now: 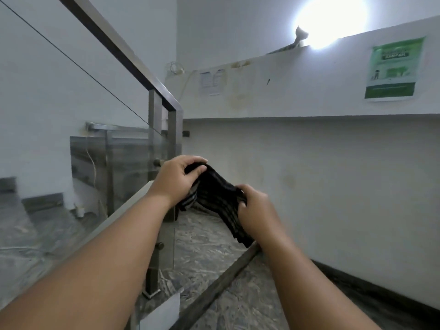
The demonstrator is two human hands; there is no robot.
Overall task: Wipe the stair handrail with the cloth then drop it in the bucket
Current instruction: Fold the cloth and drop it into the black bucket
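We hold the dark cloth [217, 201] stretched between both hands at chest height, out in the air over the landing and clear of any rail, which reads as gathering or folding it into a pad before wiping. Our left hand [177, 181] pinches the upper end, thumb and fingers closed on the bunched fabric; our right hand [256, 210] clamps the lower end, the rest of the cloth hanging beneath it. The steel handrail [119, 47] runs up and away above our left hand, ending in a corner post [175, 139] just beyond it, with a glass panel [71, 103] filling the space below. Nothing blocks the reach to the rail. A green poster [394, 69] hangs on the wall far to the right. No bucket shows anywhere, so we judge the drop lies outside this view.
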